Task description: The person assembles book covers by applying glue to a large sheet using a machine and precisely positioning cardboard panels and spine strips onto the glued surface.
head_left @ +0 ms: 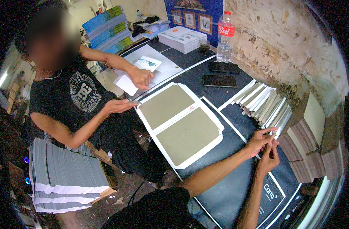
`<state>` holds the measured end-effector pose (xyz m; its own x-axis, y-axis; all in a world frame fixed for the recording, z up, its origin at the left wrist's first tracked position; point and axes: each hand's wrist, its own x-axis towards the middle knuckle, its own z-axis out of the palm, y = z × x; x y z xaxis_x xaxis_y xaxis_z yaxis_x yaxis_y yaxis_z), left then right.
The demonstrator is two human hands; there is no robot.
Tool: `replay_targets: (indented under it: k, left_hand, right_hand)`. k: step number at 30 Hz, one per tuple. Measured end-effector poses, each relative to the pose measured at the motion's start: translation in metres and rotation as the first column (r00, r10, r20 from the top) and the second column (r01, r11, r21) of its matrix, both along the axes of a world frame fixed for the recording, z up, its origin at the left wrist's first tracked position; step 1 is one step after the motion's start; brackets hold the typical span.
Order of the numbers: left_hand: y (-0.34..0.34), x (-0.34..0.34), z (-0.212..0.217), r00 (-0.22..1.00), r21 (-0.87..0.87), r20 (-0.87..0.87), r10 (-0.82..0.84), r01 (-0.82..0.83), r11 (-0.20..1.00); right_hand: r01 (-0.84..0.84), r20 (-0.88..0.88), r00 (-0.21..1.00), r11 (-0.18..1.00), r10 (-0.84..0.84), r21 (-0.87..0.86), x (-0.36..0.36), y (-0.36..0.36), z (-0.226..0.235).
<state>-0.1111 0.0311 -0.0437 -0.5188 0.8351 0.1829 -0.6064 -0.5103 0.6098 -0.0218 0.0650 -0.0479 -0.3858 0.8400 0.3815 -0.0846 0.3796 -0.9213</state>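
Saw flat grey-brown on the two rectangular board panels (pixel 189 136), framed and parted by the plain white of the broad paper sheet (pixel 170 120), with a small reddish mark in the white between. Found mixed white and grey-brown among the thin, narrow strips (pixel 264 101). Noted black crossed by white lines on the wide, flat mat (pixel 224 198). Saw layered grey-brown on the stacked thick boards (pixel 304 141). Found red on the cap and label of the clear plastic bottle (pixel 225 49). Noted plain black, with a round white print, on the co-worker's sleeveless shirt (pixel 48 91).
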Motion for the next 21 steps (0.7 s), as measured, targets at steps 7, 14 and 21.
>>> replay_targets:
  k: [7, 14, 21]
  left_hand:
    - [-0.01, 0.002, 0.011, 0.999, 0.022, -0.024, 0.042, -0.042, 0.999]
    - [-0.014, 0.001, 0.023, 0.999, -0.116, -0.02, -0.041, 0.038, 0.992]
    - [-0.012, 0.038, 0.029, 0.646, 0.022, -0.657, 0.389, -0.499, 0.866]
  right_hand:
    - [0.108, 0.129, 0.983, 0.983, -0.128, 0.151, 0.003, -0.023, 0.013]
    - [0.043, 0.104, 0.991, 0.945, -0.081, 0.326, -0.002, -0.025, 0.014]
    - [-0.173, -0.146, 0.979, 0.964, 0.145, -0.203, 0.014, 0.028, -0.034]
